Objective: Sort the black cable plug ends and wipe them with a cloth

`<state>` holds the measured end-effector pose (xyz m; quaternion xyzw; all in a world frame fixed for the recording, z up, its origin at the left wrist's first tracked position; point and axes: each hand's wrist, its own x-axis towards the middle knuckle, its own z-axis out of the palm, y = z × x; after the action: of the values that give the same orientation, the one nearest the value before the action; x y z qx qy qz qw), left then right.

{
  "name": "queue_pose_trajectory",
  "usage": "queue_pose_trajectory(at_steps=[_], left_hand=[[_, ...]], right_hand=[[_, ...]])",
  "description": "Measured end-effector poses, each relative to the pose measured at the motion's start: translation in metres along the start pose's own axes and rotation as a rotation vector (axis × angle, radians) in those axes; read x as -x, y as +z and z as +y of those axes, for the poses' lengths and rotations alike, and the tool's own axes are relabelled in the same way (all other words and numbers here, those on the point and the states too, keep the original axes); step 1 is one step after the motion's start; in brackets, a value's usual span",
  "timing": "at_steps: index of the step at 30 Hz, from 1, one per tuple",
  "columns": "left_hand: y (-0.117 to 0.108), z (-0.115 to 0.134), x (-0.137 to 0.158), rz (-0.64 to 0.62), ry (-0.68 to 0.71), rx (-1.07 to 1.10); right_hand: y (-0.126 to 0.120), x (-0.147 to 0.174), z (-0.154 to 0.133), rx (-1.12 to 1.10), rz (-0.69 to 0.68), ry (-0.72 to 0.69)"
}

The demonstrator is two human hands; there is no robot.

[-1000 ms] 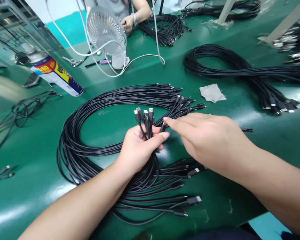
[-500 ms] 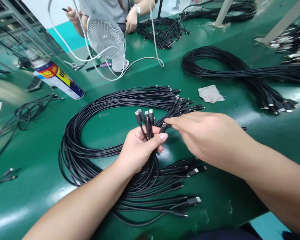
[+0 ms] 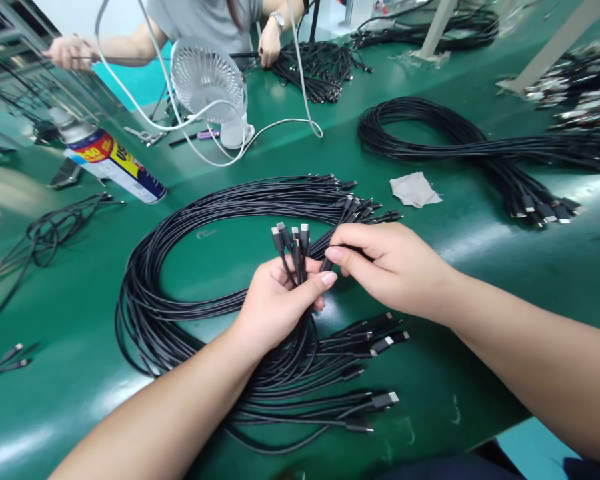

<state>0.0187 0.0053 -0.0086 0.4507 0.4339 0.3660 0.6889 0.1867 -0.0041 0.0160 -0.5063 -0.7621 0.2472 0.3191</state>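
My left hand (image 3: 275, 293) is closed round several black cables (image 3: 298, 257), their plug ends with metal tips pointing up above the fingers. One more cable plug (image 3: 327, 264) sits between its thumb and forefinger, slightly apart from the others. My right hand (image 3: 385, 263) pinches the upper end of that plug with thumb and forefinger, hiding the metal tip. Beneath both hands lies a large looped bundle of black cables (image 3: 150, 273). Its loose plug ends (image 3: 383, 343) fan out to the right, below my hands.
A white fan (image 3: 207, 80) with a trailing white cord and a spray can (image 3: 113, 160) stand ahead. A cloth scrap (image 3: 415, 190) and another cable coil (image 3: 420, 127) lie on the right. Across the green table (image 3: 190, 240), a person (image 3: 205, 27) handles cables.
My right hand has closed its thumb and forefinger on the separate plug in my left hand. The person opposite has stretched an arm out leftward, pulling a cable.
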Motion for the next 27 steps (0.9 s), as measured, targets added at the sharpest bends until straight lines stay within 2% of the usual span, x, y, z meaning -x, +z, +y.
queue_pose_trajectory(at_steps=[3, 7, 12, 15, 19, 23, 25, 27], left_hand=[[0.000, 0.000, 0.000, 0.018, -0.012, -0.011], [0.000, 0.001, 0.000, 0.015, -0.015, -0.022], [-0.001, -0.001, 0.000, -0.016, -0.009, -0.022], [0.000, -0.003, 0.000, -0.044, 0.007, 0.016], [0.002, -0.005, 0.001, -0.068, 0.009, 0.067], [0.002, -0.003, 0.002, -0.137, -0.013, 0.128], [0.001, -0.003, 0.002, -0.185, -0.030, 0.163], [0.000, -0.002, 0.002, -0.221, -0.040, 0.195]], right_hand=[[-0.004, -0.001, -0.001, 0.048, 0.054, -0.016], [-0.014, -0.002, 0.000, -0.028, 0.113, 0.066], [-0.030, -0.003, 0.001, -0.092, 0.015, 0.110], [-0.045, -0.003, 0.001, -0.076, -0.188, 0.064], [-0.061, 0.000, -0.001, -0.189, -0.593, -0.036], [-0.067, 0.007, 0.000, -0.326, -0.958, -0.077], [-0.068, 0.009, 0.000, -0.301, -1.054, -0.115], [-0.069, 0.010, 0.000, -0.198, -1.045, -0.153]])
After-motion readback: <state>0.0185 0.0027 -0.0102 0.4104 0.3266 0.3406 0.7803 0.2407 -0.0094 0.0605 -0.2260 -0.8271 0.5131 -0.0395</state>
